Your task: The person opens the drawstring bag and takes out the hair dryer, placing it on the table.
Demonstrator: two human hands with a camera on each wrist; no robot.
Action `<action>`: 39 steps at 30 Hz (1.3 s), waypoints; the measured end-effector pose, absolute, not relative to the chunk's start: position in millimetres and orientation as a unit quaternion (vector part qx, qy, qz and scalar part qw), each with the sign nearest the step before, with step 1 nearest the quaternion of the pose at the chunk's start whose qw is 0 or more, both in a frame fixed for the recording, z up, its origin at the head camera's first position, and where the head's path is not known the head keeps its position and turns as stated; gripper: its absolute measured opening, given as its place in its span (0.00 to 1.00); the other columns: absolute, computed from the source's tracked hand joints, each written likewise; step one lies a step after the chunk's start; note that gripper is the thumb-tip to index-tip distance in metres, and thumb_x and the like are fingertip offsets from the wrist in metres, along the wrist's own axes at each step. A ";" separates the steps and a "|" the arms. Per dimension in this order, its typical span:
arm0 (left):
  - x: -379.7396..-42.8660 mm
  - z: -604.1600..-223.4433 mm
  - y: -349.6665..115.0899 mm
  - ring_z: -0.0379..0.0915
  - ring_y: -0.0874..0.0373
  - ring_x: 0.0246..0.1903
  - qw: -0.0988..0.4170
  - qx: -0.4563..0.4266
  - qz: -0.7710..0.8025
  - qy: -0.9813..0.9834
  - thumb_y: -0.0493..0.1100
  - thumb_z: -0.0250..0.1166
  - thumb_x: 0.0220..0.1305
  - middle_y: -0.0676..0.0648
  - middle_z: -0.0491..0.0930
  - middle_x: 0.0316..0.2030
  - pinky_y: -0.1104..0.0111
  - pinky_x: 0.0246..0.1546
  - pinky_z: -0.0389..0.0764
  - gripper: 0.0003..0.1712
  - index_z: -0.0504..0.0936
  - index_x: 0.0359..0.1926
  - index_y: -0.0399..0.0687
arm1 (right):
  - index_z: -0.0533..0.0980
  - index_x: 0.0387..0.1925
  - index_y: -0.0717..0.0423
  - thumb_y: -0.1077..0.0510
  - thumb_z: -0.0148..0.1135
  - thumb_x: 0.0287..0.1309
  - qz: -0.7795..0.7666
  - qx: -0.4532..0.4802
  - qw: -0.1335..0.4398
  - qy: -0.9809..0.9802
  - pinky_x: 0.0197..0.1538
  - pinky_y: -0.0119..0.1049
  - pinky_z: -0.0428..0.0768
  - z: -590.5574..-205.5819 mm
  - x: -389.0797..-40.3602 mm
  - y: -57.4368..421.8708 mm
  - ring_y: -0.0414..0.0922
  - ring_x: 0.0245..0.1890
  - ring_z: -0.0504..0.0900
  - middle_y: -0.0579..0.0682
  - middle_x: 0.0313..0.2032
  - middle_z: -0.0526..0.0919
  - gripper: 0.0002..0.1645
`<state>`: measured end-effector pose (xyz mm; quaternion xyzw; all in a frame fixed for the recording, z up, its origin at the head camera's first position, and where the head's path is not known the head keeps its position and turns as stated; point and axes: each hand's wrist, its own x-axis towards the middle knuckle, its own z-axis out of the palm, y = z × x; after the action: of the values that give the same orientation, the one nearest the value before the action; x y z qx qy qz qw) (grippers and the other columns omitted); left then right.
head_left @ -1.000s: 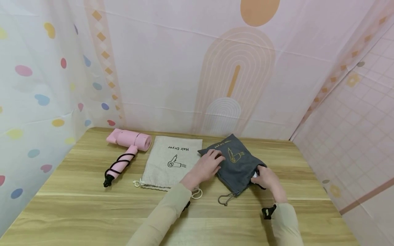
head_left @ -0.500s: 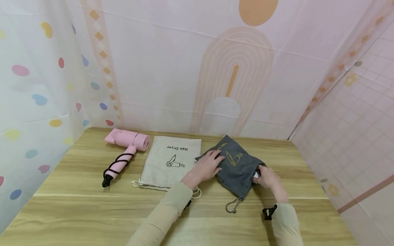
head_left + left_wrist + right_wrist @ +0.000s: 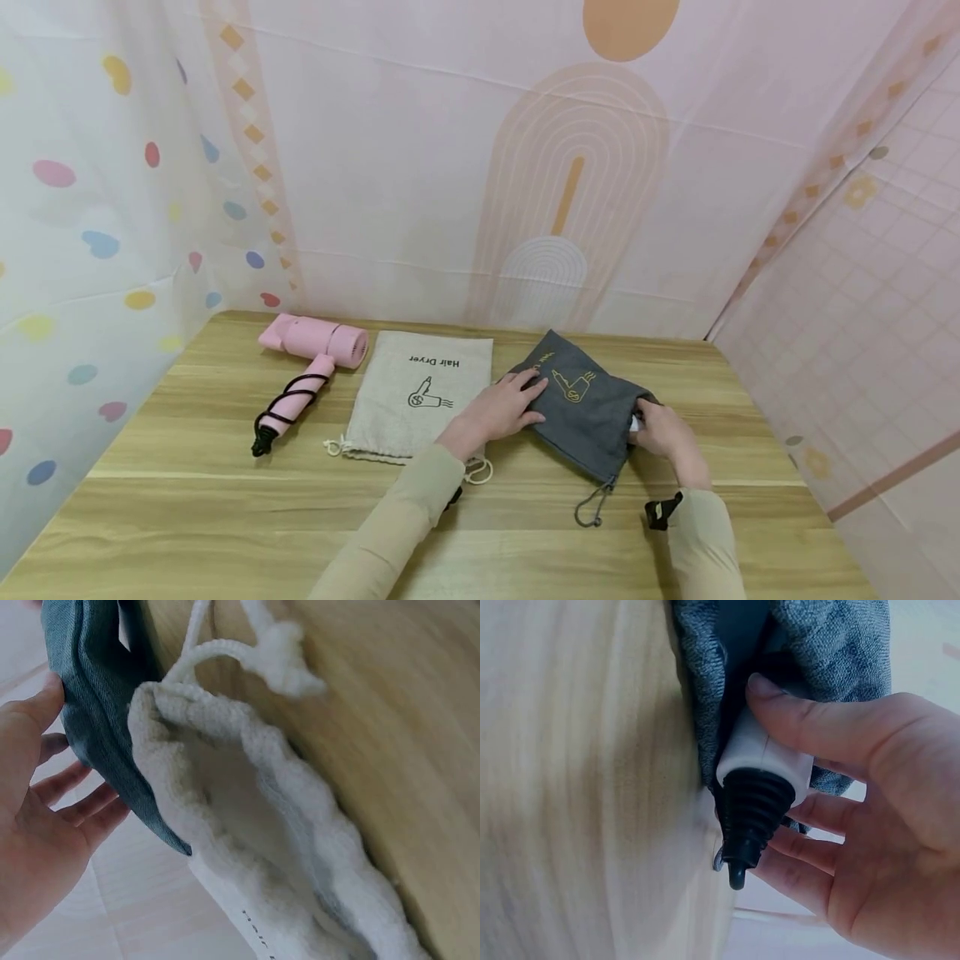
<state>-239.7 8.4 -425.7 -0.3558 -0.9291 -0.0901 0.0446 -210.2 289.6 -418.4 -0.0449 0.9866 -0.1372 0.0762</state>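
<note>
A dark grey drawstring bag (image 3: 581, 417) with a gold hair dryer print lies tilted on the right part of the table. At its mouth my right hand (image 3: 666, 432) grips a white hair dryer handle (image 3: 765, 750), which ends in a black ribbed cord sleeve (image 3: 754, 810). The rest of that dryer is hidden in the bag. My left hand (image 3: 502, 407) rests on the bag's left side, fingers spread and fairly straight; its thumb touches the cloth's edge in the left wrist view.
A cream drawstring bag (image 3: 420, 375) printed "Hair Dryer" lies flat to the left, under my left wrist. Farther left is a pink hair dryer (image 3: 311, 337) with a black cord wound around its handle. Curtains stand behind and beside the wooden table (image 3: 225, 517).
The grey bag has shifted and turned slightly to the right, and its drawstring loop swung right. My right hand moved a little right with the handle. The left hand has barely moved.
</note>
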 end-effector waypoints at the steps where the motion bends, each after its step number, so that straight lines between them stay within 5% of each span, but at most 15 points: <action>1: -239.2 -425.4 5.8 0.63 0.44 0.65 0.041 -0.357 -0.095 -0.928 0.59 0.56 0.64 0.41 0.62 0.69 0.57 0.61 0.72 0.37 0.63 0.69 0.49 | 0.69 0.56 0.68 0.55 0.64 0.55 -0.136 -0.044 0.075 0.987 0.47 0.58 0.76 -418.3 -209.9 289.4 0.67 0.50 0.76 0.71 0.51 0.76 0.30; 7: -239.4 -428.6 -14.3 0.70 0.44 0.58 0.014 -0.319 -0.128 -0.939 0.47 0.68 0.56 0.39 0.69 0.62 0.55 0.54 0.77 0.39 0.65 0.68 0.54 | 0.67 0.58 0.69 0.56 0.63 0.56 -0.136 -0.034 0.083 0.987 0.49 0.59 0.76 -415.7 -209.0 287.6 0.68 0.52 0.75 0.72 0.53 0.75 0.32; 12: -241.1 -433.4 -23.5 0.76 0.46 0.48 0.031 -0.305 -0.145 -0.941 0.34 0.65 0.58 0.40 0.75 0.53 0.57 0.48 0.78 0.33 0.68 0.65 0.47 | 0.66 0.60 0.70 0.58 0.62 0.56 -0.135 -0.033 0.088 0.986 0.50 0.60 0.75 -415.9 -209.4 287.9 0.69 0.53 0.74 0.73 0.55 0.74 0.33; 23: -243.0 -433.7 -25.8 0.79 0.49 0.43 0.072 -0.322 -0.144 -0.933 0.34 0.65 0.59 0.43 0.80 0.46 0.61 0.46 0.79 0.17 0.77 0.50 0.44 | 0.70 0.55 0.69 0.60 0.61 0.53 -0.135 -0.061 0.065 0.987 0.42 0.55 0.78 -417.7 -209.9 296.6 0.66 0.47 0.78 0.71 0.48 0.78 0.28; 39: -242.1 -433.4 -39.8 0.80 0.50 0.41 0.075 -0.360 -0.158 -0.916 0.32 0.67 0.54 0.43 0.81 0.42 0.61 0.44 0.80 0.17 0.79 0.46 0.43 | 0.69 0.56 0.68 0.58 0.66 0.53 -0.132 -0.081 0.064 0.986 0.39 0.51 0.77 -415.3 -207.2 313.1 0.59 0.40 0.80 0.70 0.45 0.79 0.31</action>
<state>-242.1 -39.8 -433.4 -0.3597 -0.9165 -0.1582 0.0754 -207.2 313.1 -415.3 -0.0808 0.9859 -0.1316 0.0640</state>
